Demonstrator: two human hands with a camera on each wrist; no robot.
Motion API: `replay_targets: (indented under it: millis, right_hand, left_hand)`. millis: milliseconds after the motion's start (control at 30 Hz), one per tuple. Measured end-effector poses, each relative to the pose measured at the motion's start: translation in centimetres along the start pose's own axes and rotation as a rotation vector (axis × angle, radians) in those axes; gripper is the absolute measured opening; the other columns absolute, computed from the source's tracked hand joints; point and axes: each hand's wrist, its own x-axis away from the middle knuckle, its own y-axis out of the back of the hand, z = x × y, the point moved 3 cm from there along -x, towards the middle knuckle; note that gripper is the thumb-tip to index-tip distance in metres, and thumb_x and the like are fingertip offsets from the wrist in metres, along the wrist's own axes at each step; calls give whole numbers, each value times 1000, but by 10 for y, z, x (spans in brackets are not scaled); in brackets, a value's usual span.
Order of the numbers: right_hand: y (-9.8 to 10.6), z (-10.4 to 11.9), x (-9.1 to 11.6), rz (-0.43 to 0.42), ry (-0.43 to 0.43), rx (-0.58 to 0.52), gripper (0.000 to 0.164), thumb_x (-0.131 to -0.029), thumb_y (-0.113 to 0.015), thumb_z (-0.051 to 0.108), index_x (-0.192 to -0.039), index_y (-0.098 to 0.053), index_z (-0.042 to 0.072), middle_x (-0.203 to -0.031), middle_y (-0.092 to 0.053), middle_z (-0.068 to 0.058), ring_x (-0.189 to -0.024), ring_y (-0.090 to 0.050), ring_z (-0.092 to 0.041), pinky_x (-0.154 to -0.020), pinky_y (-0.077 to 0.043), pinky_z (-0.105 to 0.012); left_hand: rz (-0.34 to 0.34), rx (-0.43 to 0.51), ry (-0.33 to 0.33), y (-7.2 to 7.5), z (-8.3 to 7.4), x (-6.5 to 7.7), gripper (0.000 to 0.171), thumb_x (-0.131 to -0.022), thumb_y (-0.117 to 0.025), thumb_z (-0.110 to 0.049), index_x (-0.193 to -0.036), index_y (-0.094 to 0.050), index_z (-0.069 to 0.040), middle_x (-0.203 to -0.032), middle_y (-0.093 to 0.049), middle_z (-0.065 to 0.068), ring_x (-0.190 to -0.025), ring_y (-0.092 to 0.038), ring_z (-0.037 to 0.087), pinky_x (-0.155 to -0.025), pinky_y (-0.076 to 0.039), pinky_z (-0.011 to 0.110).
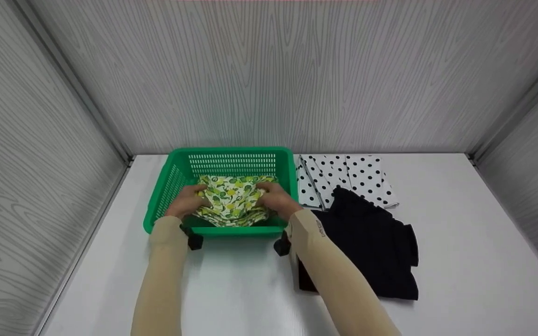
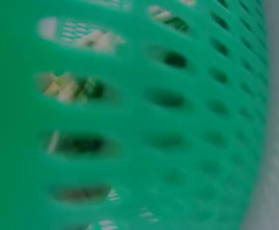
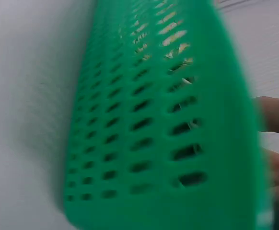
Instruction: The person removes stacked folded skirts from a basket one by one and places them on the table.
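A folded cloth (image 1: 234,198) with a yellow and green fruit-like print on white lies inside a green plastic basket (image 1: 245,231). At the cloth's left side, my left hand (image 1: 186,200) reaches over the basket's rim and grips its edge. On the opposite side my right hand (image 1: 278,199) holds the cloth's right edge, thumb and fingers apart on it. The left wrist view is filled by the perforated basket wall (image 2: 130,120), with bits of print behind its holes. In the right wrist view, the basket wall (image 3: 144,110) hides most of the scene; a few fingers (image 3: 275,115) show at the right.
Right of the basket lies a white cloth with black dots (image 1: 362,177), folded flat against the back wall. A black garment (image 1: 371,247) lies in front of it, partly covered by my right forearm. Grey wood-grain panels (image 1: 269,74) enclose the white table (image 1: 460,233).
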Motion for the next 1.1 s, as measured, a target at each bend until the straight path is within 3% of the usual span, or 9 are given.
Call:
replay_targets:
  millis: [67,200,267,300,333,433,567,800,1100]
  right_hand:
    - [7,8,5,8,60,-2,68,-93,-54,-7,-158,-37,8,-153,-42,-17,-60,-36,-13,-59,-34,-32]
    - [22,20,17,6,171,-18,71,-93,-54,-8,-159,-35,10,-161,-32,-11,-65,-41,-12,-62,-38,-29]
    - [29,24,24,6,210,-29,72,-93,-55,-8,-159,-35,11,-163,-29,-9,-88,-56,-13,-73,-43,-29]
    - [32,25,27,4,224,-29,71,-93,-55,-8,-159,-35,12,-164,-28,-8,-107,-58,-16,-80,-45,-31]
    - [35,26,29,3,238,-22,71,-94,-55,-7,-159,-35,13,-164,-27,-7,-113,-58,-17,-84,-46,-31]
    - [45,30,36,-8,267,-24,72,-93,-55,-7,-159,-35,14,-165,-25,-5,-152,-16,-25,-110,-36,-40]
    - [62,36,43,-37,309,-36,72,-92,-55,-6,-159,-36,14,-165,-26,-5,-152,-18,-24,-113,-35,-42]
    - [84,34,54,-72,352,-69,73,-91,-55,-7,-159,-36,15,-165,-27,-1,-154,-8,-19,-100,-39,-36]
    - [116,20,69,-121,380,-131,72,-90,-51,-10,-158,-38,11,-165,-28,-2,-154,-7,-19,-108,-32,-33]
  left_hand:
    - [-13,24,-37,4,-9,5,66,-98,-55,-1,-158,-27,4,-163,-23,26,-108,-55,34,-85,-44,44]
    - [-66,65,-100,8,-26,13,68,-99,-57,-4,-160,-26,-3,-165,-22,21,-101,-53,27,-77,-43,38]
    - [-89,82,-133,7,-33,15,69,-99,-58,-4,-160,-27,-5,-165,-22,19,-100,-53,24,-76,-44,34]
    - [-101,89,-147,6,-36,17,68,-99,-58,-4,-160,-28,-6,-165,-22,18,-101,-53,24,-78,-44,34]
    - [-108,98,-159,6,-40,19,68,-99,-58,-4,-160,-28,-7,-165,-23,17,-96,-55,22,-77,-44,33]
    - [-133,129,-202,3,-50,20,68,-98,-58,-3,-160,-31,-8,-165,-25,15,-71,-51,12,-71,-43,29]
    - [-155,196,-265,-5,-66,19,68,-97,-59,-1,-159,-33,-8,-164,-27,13,-63,-48,7,-67,-43,27]
    - [-169,268,-323,-22,-83,20,68,-95,-61,0,-158,-36,-11,-164,-29,10,-52,-40,6,-60,-40,26]
    - [-103,326,-402,-51,-97,21,68,-94,-61,2,-157,-37,-9,-163,-31,12,-59,-48,11,-63,-43,28]
